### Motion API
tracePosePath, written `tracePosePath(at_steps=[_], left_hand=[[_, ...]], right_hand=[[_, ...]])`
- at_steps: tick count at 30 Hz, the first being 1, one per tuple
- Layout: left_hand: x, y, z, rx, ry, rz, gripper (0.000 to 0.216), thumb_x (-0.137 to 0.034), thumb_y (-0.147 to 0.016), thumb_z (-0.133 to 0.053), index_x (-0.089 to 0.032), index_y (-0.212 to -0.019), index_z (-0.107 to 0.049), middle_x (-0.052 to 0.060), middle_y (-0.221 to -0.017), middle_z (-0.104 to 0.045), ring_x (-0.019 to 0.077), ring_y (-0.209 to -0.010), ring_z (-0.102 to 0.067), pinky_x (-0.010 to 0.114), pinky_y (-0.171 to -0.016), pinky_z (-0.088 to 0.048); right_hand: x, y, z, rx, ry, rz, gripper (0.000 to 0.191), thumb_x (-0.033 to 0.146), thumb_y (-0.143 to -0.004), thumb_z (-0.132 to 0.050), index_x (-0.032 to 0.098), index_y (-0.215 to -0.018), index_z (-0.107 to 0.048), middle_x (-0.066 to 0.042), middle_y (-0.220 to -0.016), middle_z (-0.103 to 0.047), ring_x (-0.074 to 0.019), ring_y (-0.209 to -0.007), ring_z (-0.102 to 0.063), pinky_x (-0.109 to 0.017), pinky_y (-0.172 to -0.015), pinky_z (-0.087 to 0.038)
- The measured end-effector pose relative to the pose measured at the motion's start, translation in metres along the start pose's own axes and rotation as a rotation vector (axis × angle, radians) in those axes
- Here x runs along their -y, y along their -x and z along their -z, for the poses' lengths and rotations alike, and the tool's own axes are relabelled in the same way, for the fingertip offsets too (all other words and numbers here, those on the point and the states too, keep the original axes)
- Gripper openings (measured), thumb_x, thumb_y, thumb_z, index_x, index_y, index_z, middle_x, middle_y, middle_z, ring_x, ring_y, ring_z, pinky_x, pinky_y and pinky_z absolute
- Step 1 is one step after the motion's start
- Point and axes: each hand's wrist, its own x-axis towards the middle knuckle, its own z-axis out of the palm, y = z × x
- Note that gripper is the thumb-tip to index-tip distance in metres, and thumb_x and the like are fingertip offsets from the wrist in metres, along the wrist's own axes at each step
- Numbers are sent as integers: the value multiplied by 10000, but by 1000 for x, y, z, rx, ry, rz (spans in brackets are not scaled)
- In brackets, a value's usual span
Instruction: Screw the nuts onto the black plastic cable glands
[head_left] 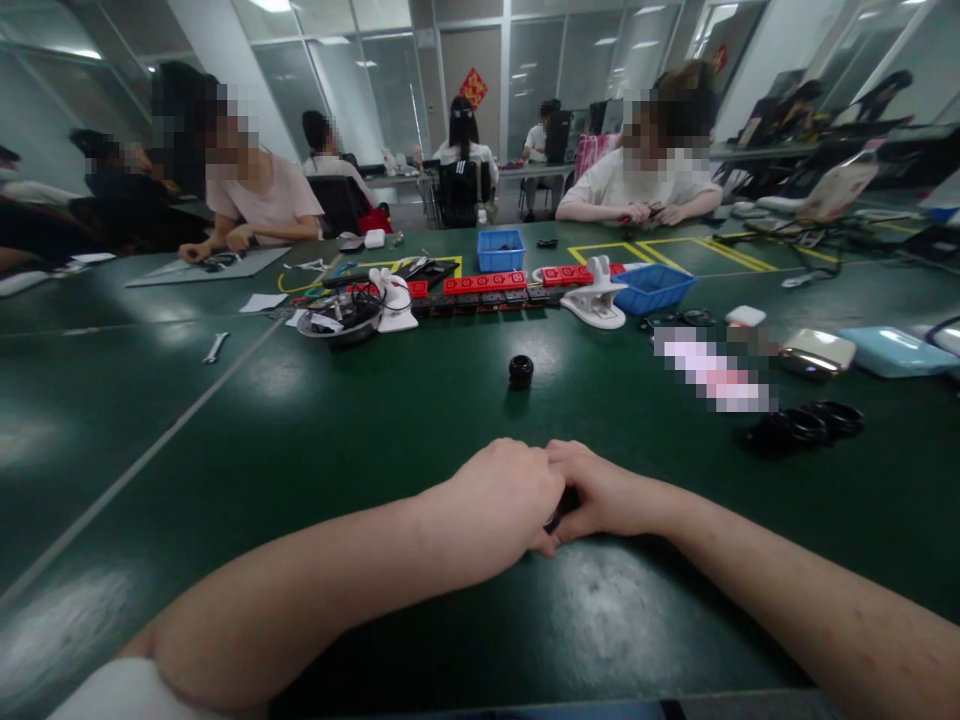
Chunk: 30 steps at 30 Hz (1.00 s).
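Observation:
Close to the near edge of the table, my left hand (514,492) and my right hand (600,492) meet, with the fingers of both curled inward. Between them a sliver of a small dark object (553,521) shows; the rest is covered by my fingers, so its kind cannot be made out. Just beyond my hands, a short black ribbed cylinder (520,372) stands upright on the green tabletop (390,420), touched by neither hand.
Red power strips (486,284), white clamp bases (595,295) and blue bins (501,250) line the middle. Black coiled rings (806,425) and a blue case (896,350) lie right; a wrench (216,347) lies left. Two people sit working across the table.

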Motion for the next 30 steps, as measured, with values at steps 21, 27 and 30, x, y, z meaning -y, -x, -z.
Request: tracePosePath(at_steps=[21, 27, 30], left_hand=[[-9, 0, -7, -166, -185, 256, 672, -692, -750, -410, -75, -782, -676, 137, -750, -678, 292, -781, -617, 533, -955, -232], [21, 23, 20, -74, 29, -248, 530, -377, -684, -719, -211, -1151, -532, 51, -1288, -499, 253, -1195, -411, 485, -1041, -159], [28, 24, 23, -15, 128, -356, 447, -166, -723, -696, -206, -1142, -546, 29, -1236, -548, 186, -1149, -465, 342, -1000, -287]], right_hand=[[2, 0, 0, 38, -3, -23, 263, 367, -705, -669, 182, -888, -640, -45, -862, -601, -185, -823, -494, -344, -771, -348], [-3, 2, -1, -1, -55, 8, 488, 432, -637, -716, 239, -1069, -595, -36, -1073, -577, -225, -993, -472, -360, -838, -325], [-2, 2, 1, 21, -50, -7, 370, 433, -654, -702, 208, -939, -634, -29, -967, -592, -201, -919, -491, -339, -809, -333]])
